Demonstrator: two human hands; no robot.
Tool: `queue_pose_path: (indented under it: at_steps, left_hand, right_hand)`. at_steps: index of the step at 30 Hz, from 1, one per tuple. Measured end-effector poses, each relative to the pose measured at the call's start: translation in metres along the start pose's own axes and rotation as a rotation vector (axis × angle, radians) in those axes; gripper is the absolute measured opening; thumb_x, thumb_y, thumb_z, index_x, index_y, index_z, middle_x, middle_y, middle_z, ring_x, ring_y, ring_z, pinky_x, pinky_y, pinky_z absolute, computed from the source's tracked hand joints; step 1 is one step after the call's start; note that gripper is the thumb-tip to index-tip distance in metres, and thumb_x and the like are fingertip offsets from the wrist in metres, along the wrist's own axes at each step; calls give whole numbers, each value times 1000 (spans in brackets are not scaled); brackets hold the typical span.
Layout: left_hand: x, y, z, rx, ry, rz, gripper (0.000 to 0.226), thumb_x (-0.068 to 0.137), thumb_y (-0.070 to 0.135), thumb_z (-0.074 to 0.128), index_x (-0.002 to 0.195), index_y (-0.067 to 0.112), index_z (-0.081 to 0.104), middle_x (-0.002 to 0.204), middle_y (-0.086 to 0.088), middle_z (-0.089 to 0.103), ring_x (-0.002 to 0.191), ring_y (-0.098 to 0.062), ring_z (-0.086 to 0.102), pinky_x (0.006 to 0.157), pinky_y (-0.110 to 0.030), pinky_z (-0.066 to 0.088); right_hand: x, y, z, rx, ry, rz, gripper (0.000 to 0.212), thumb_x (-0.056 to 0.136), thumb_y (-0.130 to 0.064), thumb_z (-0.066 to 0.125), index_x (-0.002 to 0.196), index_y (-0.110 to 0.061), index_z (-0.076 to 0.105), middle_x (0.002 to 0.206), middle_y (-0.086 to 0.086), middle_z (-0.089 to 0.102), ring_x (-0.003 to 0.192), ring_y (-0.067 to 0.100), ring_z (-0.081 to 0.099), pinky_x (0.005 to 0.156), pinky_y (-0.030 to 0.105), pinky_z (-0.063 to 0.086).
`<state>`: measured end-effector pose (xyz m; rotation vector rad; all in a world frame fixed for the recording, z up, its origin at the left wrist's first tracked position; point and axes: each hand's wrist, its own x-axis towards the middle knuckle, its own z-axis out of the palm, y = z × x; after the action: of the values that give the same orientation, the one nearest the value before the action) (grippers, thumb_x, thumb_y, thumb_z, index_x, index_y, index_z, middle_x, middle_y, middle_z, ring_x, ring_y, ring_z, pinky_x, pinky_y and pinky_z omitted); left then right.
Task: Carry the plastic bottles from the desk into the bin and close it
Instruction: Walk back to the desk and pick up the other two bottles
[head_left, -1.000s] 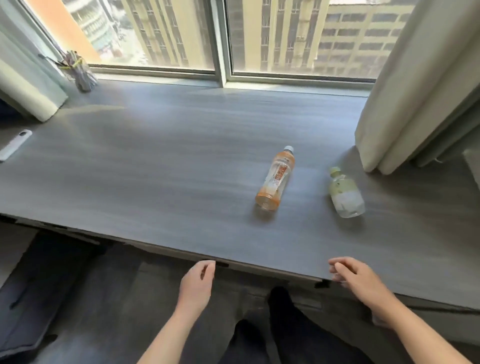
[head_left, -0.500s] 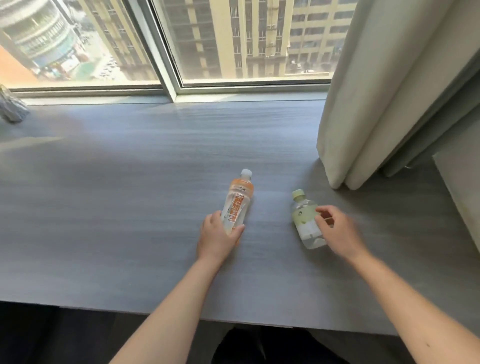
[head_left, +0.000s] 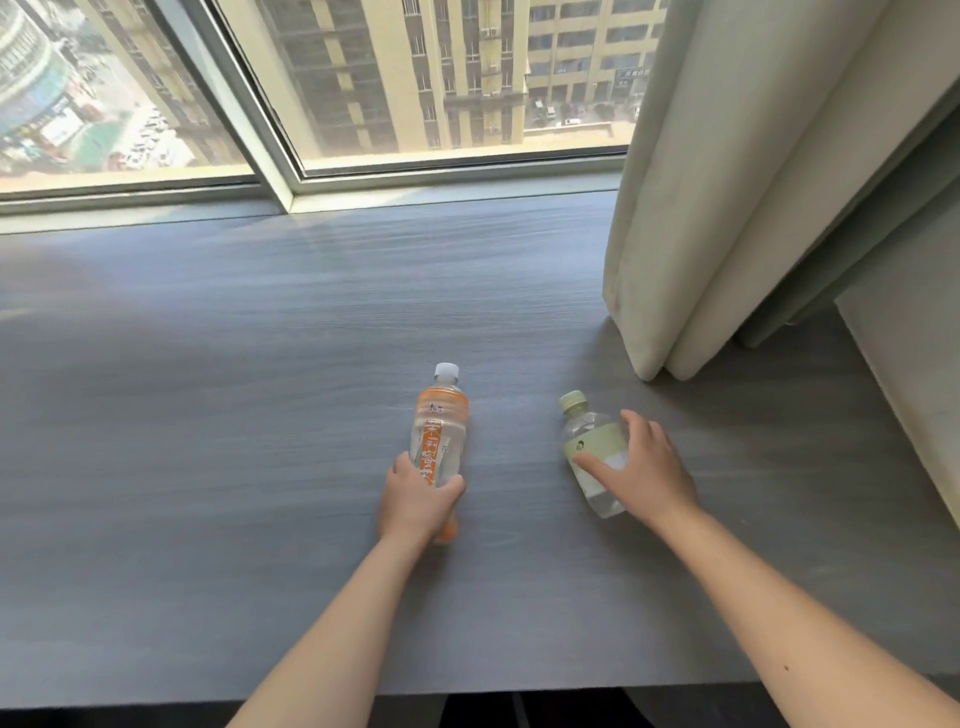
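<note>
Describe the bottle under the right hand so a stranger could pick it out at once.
On the grey desk by the window, look near the curtain's hem. The short bottle lies there under the right hand: pale green cap and label, unlike the taller orange-labelled bottle.

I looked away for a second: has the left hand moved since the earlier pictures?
Yes. The left hand has gone forward from the desk's near edge toward the window, and now has its grip around the lower part of the orange-labelled bottle.

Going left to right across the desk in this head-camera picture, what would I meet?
Left hand → orange-labelled bottle → green-labelled bottle → right hand → curtain.
</note>
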<state>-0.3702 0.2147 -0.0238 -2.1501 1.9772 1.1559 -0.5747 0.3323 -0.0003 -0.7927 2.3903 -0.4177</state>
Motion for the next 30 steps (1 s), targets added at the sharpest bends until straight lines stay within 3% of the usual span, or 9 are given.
queue_pose_path:
  at_steps: [3,7,13,18,21,24,27,30]
  left_hand:
    - [-5,-5,-5,-131,-26,-27,57,71,30,70,118,7,47,112,-10,60,87,-23,52,74,-27,38]
    - [-17,-16,-13,-197,-32,-38,58,71,25,73,117,6,45,100,-5,55,85,-21,52,77,-27,41]
    - [-40,-28,-22,-288,-63,-46,53,74,19,72,116,7,43,102,-6,55,92,-24,55,85,-34,48]
    - [-60,-40,-20,-354,-97,-50,50,76,23,69,119,11,45,103,-5,60,94,-24,59,85,-36,49]
    - [-72,-47,-19,-406,-135,-24,45,80,30,67,116,10,50,105,-8,64,96,-25,62,85,-40,51]
    - [-86,-55,-18,-412,-169,42,37,82,33,65,111,14,52,102,-5,65,92,-20,62,77,-34,50]
    - [-100,-68,-19,-391,-211,111,27,82,34,65,102,22,53,101,-2,65,90,-15,63,73,-30,50]
    - [-116,-87,-23,-354,-298,171,38,82,36,64,112,16,53,101,-3,66,90,-17,64,74,-32,52]
  right_hand:
    - [6,-5,2,-41,-50,30,98,68,-59,68,144,-14,25,145,11,37,133,30,38,103,42,38]
    - [11,-9,6,-69,-94,54,103,65,-62,69,143,-14,24,144,12,39,131,31,42,100,43,40]
    - [12,-8,11,-51,-130,70,95,69,-57,69,138,-9,25,134,17,50,123,32,50,92,39,44]
    - [-3,1,11,184,-149,88,104,63,-52,76,144,-11,24,142,12,43,128,28,44,101,35,39]
    - [-26,14,8,449,-251,150,94,61,-47,80,138,-15,35,131,8,55,118,26,55,103,38,44]
    - [-58,26,2,687,-324,180,71,67,-38,80,125,-16,46,114,9,65,99,26,66,90,43,54]
    - [-95,36,-1,832,-360,194,57,74,-33,75,121,-14,48,100,8,68,78,19,69,60,28,56]
    - [-135,45,6,885,-336,213,52,76,-34,72,119,-15,49,99,8,68,76,19,69,57,27,54]
